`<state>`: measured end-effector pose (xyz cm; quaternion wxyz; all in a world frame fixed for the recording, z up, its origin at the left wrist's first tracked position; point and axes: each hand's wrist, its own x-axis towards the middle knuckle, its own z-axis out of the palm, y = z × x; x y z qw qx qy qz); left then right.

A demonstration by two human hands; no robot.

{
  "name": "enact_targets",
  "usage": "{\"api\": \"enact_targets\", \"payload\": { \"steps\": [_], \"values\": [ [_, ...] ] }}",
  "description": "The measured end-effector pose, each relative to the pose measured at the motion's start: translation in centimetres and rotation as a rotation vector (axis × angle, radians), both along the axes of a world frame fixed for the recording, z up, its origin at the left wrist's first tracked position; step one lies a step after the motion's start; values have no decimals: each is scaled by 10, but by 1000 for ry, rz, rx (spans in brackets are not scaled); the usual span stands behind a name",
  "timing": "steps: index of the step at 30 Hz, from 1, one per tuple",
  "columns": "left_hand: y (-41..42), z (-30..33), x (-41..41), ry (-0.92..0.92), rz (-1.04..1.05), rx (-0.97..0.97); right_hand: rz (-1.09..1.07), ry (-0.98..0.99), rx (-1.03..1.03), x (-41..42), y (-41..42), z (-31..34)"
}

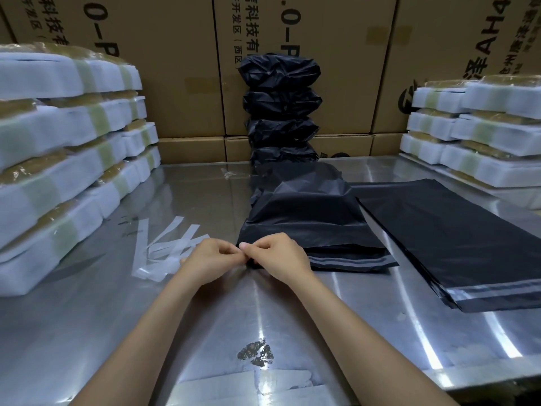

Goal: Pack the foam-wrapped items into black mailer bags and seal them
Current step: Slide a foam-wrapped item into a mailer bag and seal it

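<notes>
A filled black mailer bag [307, 212] lies in the middle of the metal table [117, 303], its open flap with the grey adhesive strip [351, 260] facing me. My left hand [205, 259] and my right hand [281, 256] meet at the flap's left corner, both pinching there with thumb and fingertips. What exactly sits between the fingertips is too small to tell. A flat pile of empty black mailer bags [456, 241] lies to the right. Foam-wrapped items are stacked at the left [58, 159] and at the right [480, 127].
Several sealed black bags [281, 106] stand piled against cardboard boxes [175, 68] at the back. Peeled clear liner strips [167, 244] lie left of my hands, and more lie at the near edge [248, 385].
</notes>
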<state>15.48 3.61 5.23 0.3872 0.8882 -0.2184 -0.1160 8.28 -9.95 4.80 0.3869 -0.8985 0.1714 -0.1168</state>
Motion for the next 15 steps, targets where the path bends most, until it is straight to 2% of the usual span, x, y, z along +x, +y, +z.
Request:
{"api": "enact_targets", "payload": {
  "steps": [5,8,10,13,15],
  "values": [
    [-1,-1,-2,-28,20,-3,-72,-21,-25,2,4,-1],
    [-1,-1,-1,-17,22,-19,-139,-80,32,1,2,-4],
    [0,-1,-1,-5,18,-16,-191,-146,249,0,-7,-1],
    [2,0,1,11,6,-9,-262,-223,808,-2,-26,6],
    [3,-1,2,19,-1,5,-339,-294,1020,-7,-41,7]
  ]
}}
